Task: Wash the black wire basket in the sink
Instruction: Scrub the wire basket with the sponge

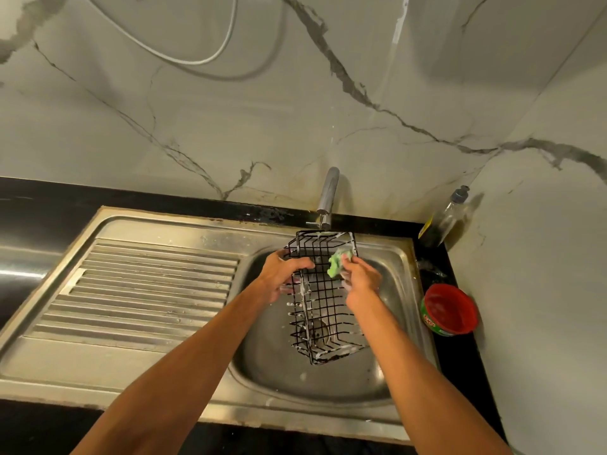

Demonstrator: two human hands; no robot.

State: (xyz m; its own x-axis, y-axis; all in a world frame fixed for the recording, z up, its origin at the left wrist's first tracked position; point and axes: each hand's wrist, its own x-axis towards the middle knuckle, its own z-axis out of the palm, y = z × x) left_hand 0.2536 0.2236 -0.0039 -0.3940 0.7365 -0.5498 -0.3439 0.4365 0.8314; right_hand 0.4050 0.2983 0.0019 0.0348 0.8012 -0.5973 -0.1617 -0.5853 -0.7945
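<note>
Suds coat the basket (pixel 323 290) over the sink (pixel 399 257): our left hand (pixel 282 274) grips it, right hand (pixel 359 284) pinches the sponge (pixel 338 262), scrubbing; rinsing remains, we judge.

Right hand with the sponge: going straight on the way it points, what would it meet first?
Probably the black wire basket: the green sponge in the right hand lies against its upper wires; depth is unclear.

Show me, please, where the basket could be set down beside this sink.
The ribbed drainboard, left of the bowl, is bare. The narrow black counter on the right is crowded by the red tub and bottle.
</note>
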